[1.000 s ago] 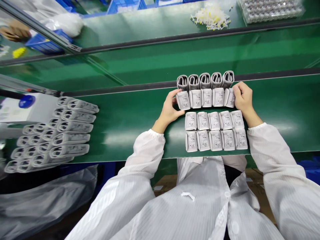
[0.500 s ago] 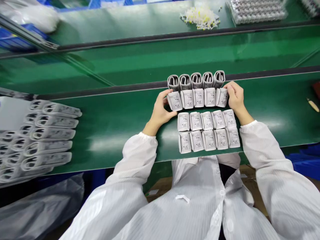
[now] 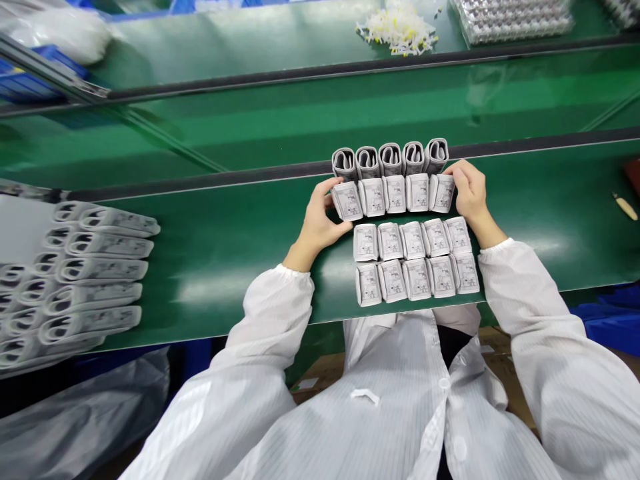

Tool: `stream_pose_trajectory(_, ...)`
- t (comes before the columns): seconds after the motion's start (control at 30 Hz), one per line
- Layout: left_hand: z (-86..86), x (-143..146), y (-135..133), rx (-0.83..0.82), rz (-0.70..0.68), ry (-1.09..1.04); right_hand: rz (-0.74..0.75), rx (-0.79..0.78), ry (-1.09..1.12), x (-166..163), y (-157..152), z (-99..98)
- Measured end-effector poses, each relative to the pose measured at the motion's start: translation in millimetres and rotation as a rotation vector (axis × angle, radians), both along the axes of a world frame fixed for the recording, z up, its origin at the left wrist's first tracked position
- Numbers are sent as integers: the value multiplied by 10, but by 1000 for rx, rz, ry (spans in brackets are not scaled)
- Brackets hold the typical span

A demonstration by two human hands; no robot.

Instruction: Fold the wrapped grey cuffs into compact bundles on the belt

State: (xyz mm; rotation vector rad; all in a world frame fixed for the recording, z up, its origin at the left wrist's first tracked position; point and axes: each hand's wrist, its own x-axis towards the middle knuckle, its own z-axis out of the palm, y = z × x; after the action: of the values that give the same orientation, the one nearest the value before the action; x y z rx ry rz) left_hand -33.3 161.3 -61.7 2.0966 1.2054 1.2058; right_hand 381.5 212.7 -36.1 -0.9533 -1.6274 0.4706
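Note:
Several folded paper leaflets (image 3: 395, 195), white with grey print, stand side by side in a row on the green bench. My left hand (image 3: 319, 217) grips the left end of this row, fingers at the upper edge and thumb below. At the opposite end, my right hand (image 3: 469, 193) holds the rightmost leaflet (image 3: 443, 193), its fingers bent and partly hidden. Behind the row, more folded leaflets (image 3: 390, 160) show their looped ends. Two further rows of printed leaflets (image 3: 416, 260) lie nearer my body, apart from both hands.
Stacked folded leaflets (image 3: 95, 270) fill the bench's left end. A small pale-handled tool (image 3: 625, 207) lies at the right. On the upper shelf are a pile of small white and yellow parts (image 3: 397, 32) and a clear tray of parts (image 3: 513, 20). A metal bar (image 3: 55, 70) crosses the upper left.
The view has shifted very slightly. Both hands keep the same hold on the row's ends, and the leaflets stay in the same arrangement.

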Motion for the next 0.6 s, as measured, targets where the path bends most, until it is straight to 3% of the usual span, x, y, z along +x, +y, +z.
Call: stream_pose_trajectory(0.6, 34, -2, -3, -25, -12, 7, 38, -30, -9, 16, 7, 2)
